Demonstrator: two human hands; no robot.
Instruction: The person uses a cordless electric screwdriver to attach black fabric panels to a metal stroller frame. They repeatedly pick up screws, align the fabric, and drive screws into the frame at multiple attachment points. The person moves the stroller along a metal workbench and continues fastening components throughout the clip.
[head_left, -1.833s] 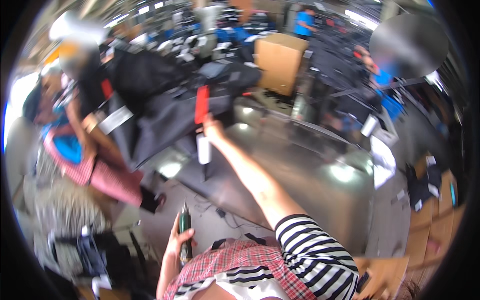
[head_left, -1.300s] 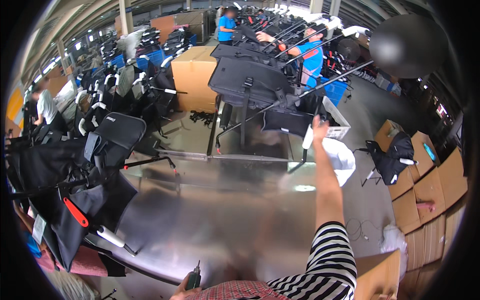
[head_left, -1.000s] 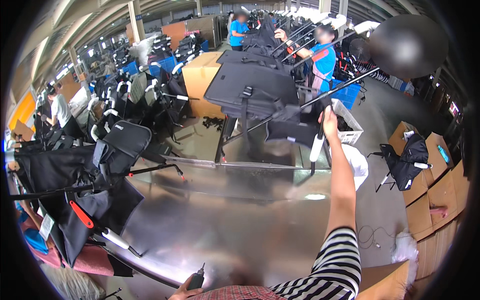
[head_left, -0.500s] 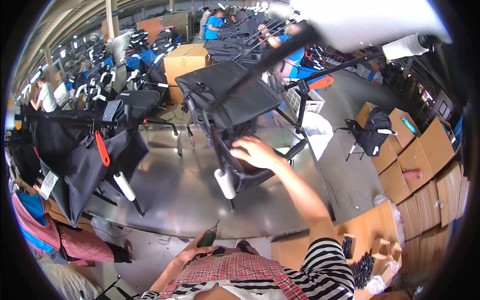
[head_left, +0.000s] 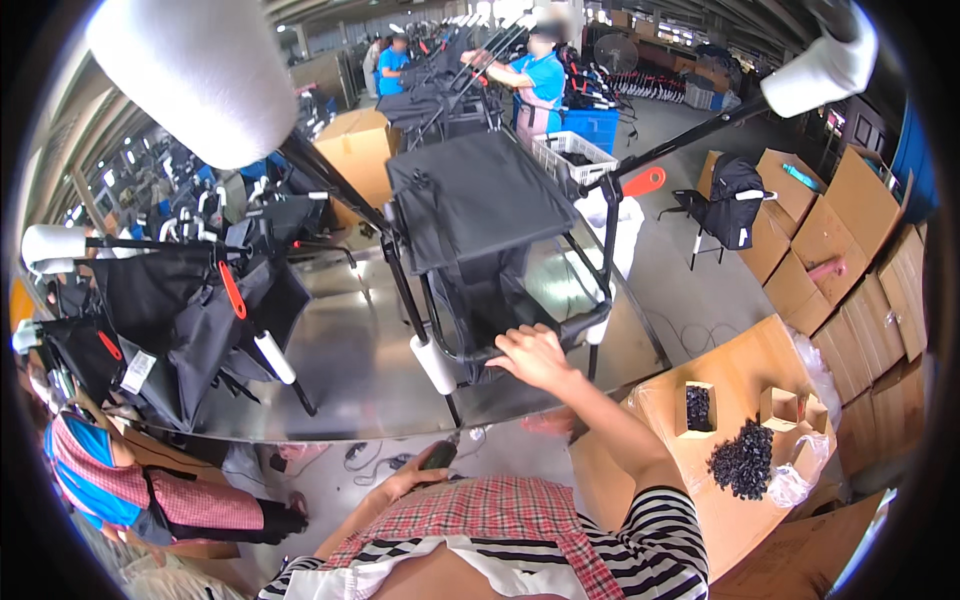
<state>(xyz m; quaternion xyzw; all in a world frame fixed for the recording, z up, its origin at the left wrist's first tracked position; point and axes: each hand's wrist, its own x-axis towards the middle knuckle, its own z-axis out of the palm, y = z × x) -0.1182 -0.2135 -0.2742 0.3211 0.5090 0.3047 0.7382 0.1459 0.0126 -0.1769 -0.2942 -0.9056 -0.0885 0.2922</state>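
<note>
A folding stroller frame with black fabric (head_left: 485, 200) stands on the metal-topped table in front of me. White foam sleeves (head_left: 432, 364) wrap its tubes, and a red lever (head_left: 643, 182) sits on its right side. My right hand (head_left: 537, 358) grips the stroller's near edge, its fingers over the black rim bar. Down by my waist, my left hand (head_left: 408, 477) is closed round a dark green handheld electric screwdriver (head_left: 438, 456), apart from the stroller. To the left, a second black stroller (head_left: 205, 320) with a red lever rests on the table.
On the right, a cardboard-covered surface (head_left: 650, 425) carries a heap of small black parts (head_left: 742, 460) and small open boxes. Large cartons (head_left: 830, 300) stand beyond. A white crate (head_left: 575, 160) is behind the stroller. A co-worker in a checked apron (head_left: 195, 495) stands at left.
My right hand has moved from inside the stroller's fabric to its near rim bar. The stroller has turned, its white foam-wrapped tubes swinging to the upper left. The screwdriver stays in my left hand.
</note>
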